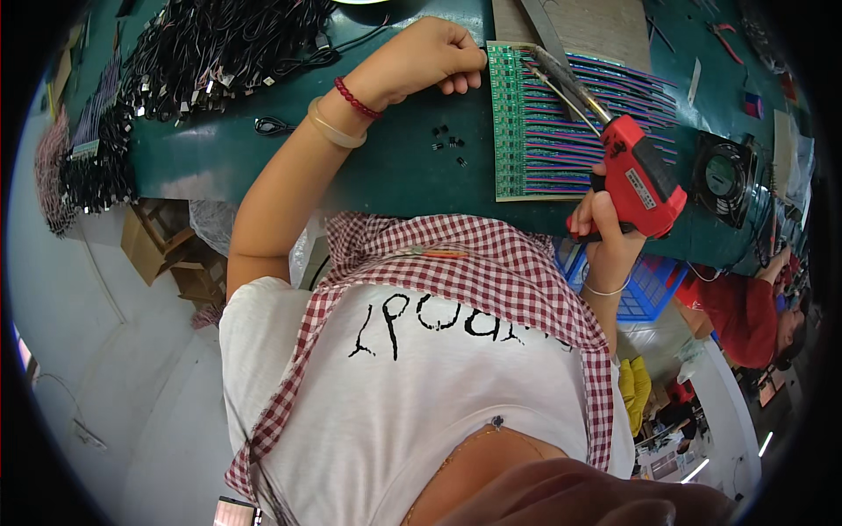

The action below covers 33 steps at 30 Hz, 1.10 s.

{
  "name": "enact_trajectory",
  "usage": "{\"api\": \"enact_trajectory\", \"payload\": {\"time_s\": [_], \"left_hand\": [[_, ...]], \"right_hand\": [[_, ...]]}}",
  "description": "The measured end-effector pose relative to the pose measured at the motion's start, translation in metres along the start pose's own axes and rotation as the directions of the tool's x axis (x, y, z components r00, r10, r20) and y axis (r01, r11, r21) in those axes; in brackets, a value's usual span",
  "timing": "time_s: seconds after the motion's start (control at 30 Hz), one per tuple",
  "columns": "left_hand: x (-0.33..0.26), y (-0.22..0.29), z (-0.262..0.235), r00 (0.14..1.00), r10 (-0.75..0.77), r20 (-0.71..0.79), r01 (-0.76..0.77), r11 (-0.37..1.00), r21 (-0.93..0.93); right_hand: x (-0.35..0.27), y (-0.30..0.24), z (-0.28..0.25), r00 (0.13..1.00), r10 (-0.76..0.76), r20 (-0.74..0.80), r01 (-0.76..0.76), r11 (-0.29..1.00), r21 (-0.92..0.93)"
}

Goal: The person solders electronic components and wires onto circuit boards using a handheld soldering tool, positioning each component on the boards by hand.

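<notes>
While the left hand [438,54] rests curled into a loose fist on the green table [263,158], its knuckles touch the left edge of a green circuit-board panel [507,123] that lies flat on the far right part of the tabletop. Whether the fist pinches anything small I cannot tell. On that wrist sit a red bead bracelet [355,98] and, just beside it, a pale bangle [333,130].

Rows of pink and blue wires [605,96] run rightward from the panel across its backing sheet. Gripping the handle of a red soldering gun [640,180], the right hand [605,232] is closed tightly around it at the near right edge of the panel; a thin bracelet [605,289] circles that wrist. From the gun a metal tip [561,74] slants far and left over the wires, ending above the upper part of the panel; whether it touches the board I cannot tell.

Between the two hands, on bare table just left of the panel, lie a few small black components [447,140], apart from each other. Farther left, a heap of black cables [219,44] covers the far corner, and a single coiled black cable [274,127] lies near the left forearm. At the right, a small black fan [724,175] stands on the table near the gun. Below the table on the right is a blue crate [645,289], and beyond it a person in a red sleeve [741,311] works.
</notes>
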State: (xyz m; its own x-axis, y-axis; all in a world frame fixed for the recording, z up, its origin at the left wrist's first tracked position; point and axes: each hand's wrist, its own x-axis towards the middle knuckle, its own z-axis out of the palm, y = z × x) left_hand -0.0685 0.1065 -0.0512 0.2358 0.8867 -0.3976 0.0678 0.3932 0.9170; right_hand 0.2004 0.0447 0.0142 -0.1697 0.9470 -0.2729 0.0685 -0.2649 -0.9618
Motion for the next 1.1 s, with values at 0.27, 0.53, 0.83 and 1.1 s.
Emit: {"api": "enact_trajectory", "payload": {"time_s": [0.27,0.53,0.83,1.1], "left_hand": [[0.005,0.003,-0.005,0.997,-0.037,0.068,0.037,0.999,0.008],[0.006,0.003,-0.007,0.995,-0.026,0.100,0.025,1.000,0.008],[0.007,0.004,-0.005,0.996,-0.035,0.085,0.035,0.999,0.001],[0.007,0.003,-0.006,0.996,-0.028,0.085,0.027,1.000,0.014]], "right_hand": [[-0.002,0.004,0.004,0.999,0.037,-0.001,-0.037,0.997,-0.073],[-0.002,0.003,0.008,0.999,0.031,-0.023,-0.033,0.994,-0.108],[-0.008,0.009,0.002,1.000,0.010,0.016,-0.006,0.975,-0.222],[-0.005,-0.002,0.012,0.997,0.024,-0.069,-0.035,0.986,-0.161]]}}
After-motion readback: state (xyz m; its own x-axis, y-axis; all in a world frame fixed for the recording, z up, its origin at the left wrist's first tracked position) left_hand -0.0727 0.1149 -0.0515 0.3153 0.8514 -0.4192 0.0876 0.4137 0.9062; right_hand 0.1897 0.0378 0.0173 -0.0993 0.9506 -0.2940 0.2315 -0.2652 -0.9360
